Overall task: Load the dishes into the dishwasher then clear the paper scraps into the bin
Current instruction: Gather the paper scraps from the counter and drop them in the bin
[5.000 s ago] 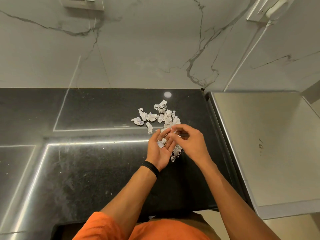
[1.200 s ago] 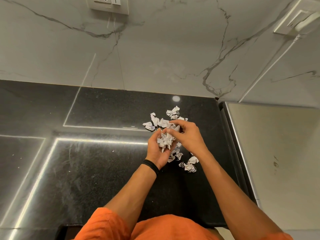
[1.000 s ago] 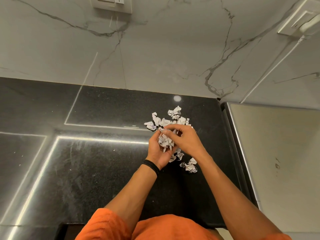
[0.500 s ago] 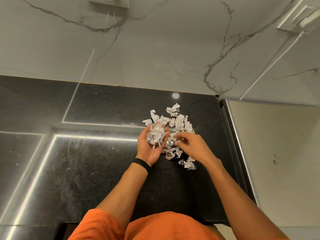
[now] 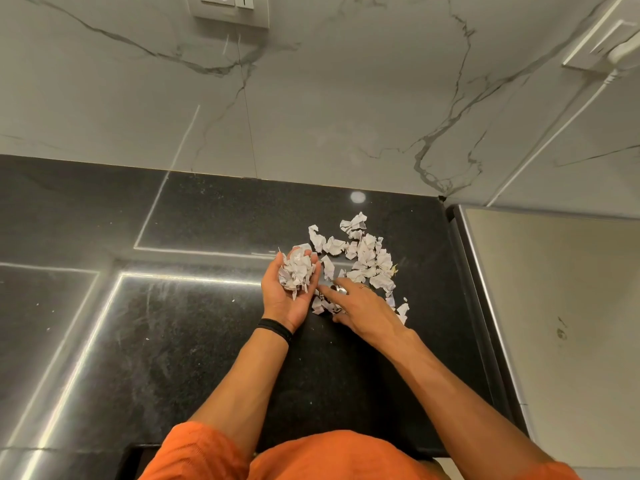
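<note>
Kitchen: black stone counter (image 5: 173, 341), marble-look backsplash (image 5: 346, 98), wall socket (image 5: 230, 8), steel appliance top (image 5: 554, 306) at right.

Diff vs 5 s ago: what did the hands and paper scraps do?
The left hand now cups a full wad of scraps; five seconds ago it held only a piece or two. The right hand dropped from the left palm to the loose scraps on the counter, fingers touching them. Unchanged: left hand palm-up, many scraps still uncollected.
</note>
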